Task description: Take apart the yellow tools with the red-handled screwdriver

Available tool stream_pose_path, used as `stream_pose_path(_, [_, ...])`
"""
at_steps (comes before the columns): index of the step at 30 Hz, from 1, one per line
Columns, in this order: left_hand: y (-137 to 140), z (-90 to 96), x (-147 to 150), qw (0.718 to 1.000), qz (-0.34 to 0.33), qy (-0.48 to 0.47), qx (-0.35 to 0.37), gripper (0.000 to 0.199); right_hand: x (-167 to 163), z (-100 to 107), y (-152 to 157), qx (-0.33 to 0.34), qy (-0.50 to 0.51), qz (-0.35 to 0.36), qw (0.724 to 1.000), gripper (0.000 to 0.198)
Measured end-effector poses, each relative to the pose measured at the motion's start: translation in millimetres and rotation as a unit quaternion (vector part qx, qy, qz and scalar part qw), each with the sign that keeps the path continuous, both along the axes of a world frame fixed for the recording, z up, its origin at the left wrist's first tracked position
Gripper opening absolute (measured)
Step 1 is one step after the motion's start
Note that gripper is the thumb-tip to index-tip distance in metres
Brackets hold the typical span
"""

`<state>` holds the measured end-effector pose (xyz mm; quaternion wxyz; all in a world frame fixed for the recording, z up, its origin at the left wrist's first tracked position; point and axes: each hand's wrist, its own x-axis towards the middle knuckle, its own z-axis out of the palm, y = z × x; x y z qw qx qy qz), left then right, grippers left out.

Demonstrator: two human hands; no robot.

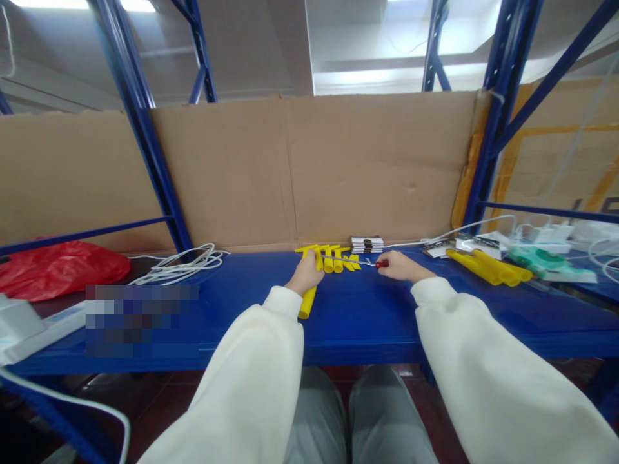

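My left hand (305,273) is closed around a yellow plastic tube (307,303), whose lower end sticks out below the fingers toward the shelf's front. In my right hand (400,266) is a screwdriver (382,264) with a red handle and a long thin metal shaft. The shaft lies nearly level and points left, its tip reaching the tube by my left fingers. Exactly where the tip touches is too small to make out. Just behind the shaft, several yellow T-shaped plastic pieces (329,264) lie in a row beside my left hand.
A stack of small white boxes (366,245) stands against the cardboard wall (377,167). More yellow tubes (491,267) lie on the blue shelf (242,322) at right, near a green-and-white packet (546,261). Coiled white cable (193,264), a red plastic bag (62,267) and a power strip (48,332) are at left.
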<state>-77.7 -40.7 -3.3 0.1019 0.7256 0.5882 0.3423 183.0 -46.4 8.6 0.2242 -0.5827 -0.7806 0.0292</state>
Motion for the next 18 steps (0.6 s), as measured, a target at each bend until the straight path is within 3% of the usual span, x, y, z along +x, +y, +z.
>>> stream_pose_path(5, [-1.0,1.0,0.2,1.0,-0.008,0.008,0.001,0.026,-2.4,-1.7,0.3,0.02,-0.001,-0.048,0.999,0.012])
stream_pose_path(11, [-3.7,3.3,1.0,1.0,0.002,0.02,-0.001,0.027,-2.0,-0.6,-1.4,-0.009,-0.002,-0.021,1.0,0.009])
stream_pose_path(18, [-3.9,2.4,0.8,1.0,-0.006,0.01,0.007,0.03,-2.3,-0.7,-1.4,0.027,-0.026,-0.055,0.998,0.009])
